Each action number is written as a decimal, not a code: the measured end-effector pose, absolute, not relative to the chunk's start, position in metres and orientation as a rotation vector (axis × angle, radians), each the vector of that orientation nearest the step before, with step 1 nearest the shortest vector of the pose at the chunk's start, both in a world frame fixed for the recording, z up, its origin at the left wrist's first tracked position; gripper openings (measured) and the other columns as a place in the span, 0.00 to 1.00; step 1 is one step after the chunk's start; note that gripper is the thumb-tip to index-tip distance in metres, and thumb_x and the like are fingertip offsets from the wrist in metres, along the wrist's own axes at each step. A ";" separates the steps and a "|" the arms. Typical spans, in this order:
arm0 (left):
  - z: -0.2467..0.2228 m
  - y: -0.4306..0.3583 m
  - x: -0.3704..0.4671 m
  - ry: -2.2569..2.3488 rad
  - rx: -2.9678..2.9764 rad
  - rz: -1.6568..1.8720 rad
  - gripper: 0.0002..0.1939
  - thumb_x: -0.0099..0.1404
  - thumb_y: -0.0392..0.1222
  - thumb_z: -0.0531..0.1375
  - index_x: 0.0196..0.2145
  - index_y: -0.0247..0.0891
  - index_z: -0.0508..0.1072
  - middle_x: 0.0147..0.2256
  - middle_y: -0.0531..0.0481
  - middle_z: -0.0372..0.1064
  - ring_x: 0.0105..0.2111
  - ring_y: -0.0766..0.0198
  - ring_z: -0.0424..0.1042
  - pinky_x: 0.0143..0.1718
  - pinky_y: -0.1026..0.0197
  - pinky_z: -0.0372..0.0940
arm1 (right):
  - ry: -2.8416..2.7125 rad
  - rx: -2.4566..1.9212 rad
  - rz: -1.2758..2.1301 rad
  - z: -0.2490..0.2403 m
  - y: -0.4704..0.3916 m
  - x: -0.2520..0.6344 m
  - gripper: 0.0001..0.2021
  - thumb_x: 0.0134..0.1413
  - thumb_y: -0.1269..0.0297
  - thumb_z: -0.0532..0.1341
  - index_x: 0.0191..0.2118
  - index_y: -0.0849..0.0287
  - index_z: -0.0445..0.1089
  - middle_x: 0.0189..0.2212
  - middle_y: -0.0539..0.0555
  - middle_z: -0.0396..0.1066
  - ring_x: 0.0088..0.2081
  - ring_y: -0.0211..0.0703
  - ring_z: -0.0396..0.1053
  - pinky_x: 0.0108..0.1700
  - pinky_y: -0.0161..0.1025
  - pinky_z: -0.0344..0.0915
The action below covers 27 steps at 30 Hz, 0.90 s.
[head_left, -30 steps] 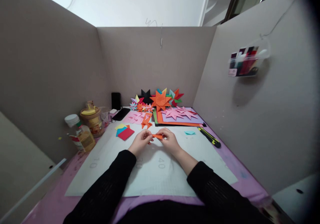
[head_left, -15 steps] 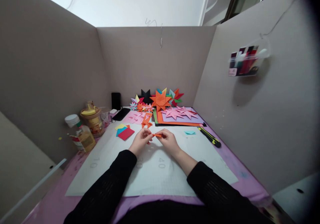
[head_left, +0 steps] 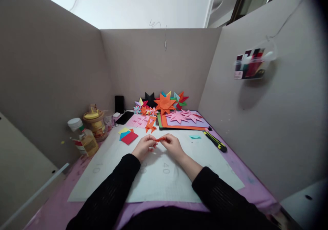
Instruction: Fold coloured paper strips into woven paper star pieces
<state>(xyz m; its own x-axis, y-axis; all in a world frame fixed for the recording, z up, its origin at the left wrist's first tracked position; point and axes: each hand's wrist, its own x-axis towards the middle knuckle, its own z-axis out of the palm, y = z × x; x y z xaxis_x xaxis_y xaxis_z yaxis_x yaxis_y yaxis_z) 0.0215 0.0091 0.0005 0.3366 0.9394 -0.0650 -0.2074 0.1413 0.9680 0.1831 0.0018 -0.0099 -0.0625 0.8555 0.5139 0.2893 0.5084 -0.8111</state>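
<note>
Both hands on one part: small folded orange paper piece (head_left: pixel 160 139), mid-desk, above the white paper sheet with printed numbers (head_left: pixel 102 185). Left hand (head_left: pixel 144 148) pinches its left end, thumb against fingers; right hand (head_left: pixel 174 146) pinches the other end. Fingers hide most of it, so can't tell the exact fold. Two-ended pinch probably keeps it steady and lets both thumbs work the creases.

Red paper square (head_left: pixel 129 138) overlaps a blue paper square (head_left: pixel 123 134), fanned left of the hands, likely for easy pickup. Pale turquoise folded paper piece (head_left: pixel 195 137) lies alone to the right, near the yellow-and-black plastic cutter (head_left: pixel 215 141); cutter presumably parked at the edge to stay out of the way.

Orange folded paper pieces (head_left: pixel 151 124) sit beyond the hands. Large orange paper star (head_left: pixel 164 103) stands at the back, probably clear of the work area.
</note>
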 end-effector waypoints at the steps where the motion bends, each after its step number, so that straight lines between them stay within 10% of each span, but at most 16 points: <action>1: 0.000 0.009 0.021 0.851 1.091 0.986 0.09 0.47 0.36 0.61 0.28 0.35 0.66 0.25 0.52 0.67 0.21 0.71 0.64 0.17 0.71 0.53 | -1.610 -0.999 0.644 -0.010 0.002 0.183 0.05 0.47 0.68 0.58 0.29 0.59 0.72 0.28 0.53 0.69 0.30 0.39 0.66 0.32 0.35 0.61; 27: -0.001 0.008 0.026 0.918 1.331 0.997 0.14 0.51 0.48 0.61 0.28 0.34 0.67 0.25 0.50 0.68 0.22 0.69 0.66 0.21 0.69 0.59 | -1.401 -1.005 1.074 -0.016 0.006 0.179 0.09 0.43 0.61 0.60 0.26 0.62 0.66 0.19 0.47 0.63 0.21 0.34 0.58 0.24 0.32 0.56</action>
<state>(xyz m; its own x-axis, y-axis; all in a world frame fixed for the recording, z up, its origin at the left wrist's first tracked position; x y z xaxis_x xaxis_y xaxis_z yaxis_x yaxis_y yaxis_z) 0.0256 0.0081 -0.0008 0.3267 0.9447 0.0285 -0.0486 -0.0133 0.9987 0.1788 0.0064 -0.0162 -0.0909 0.9666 0.2397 0.0192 0.2423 -0.9700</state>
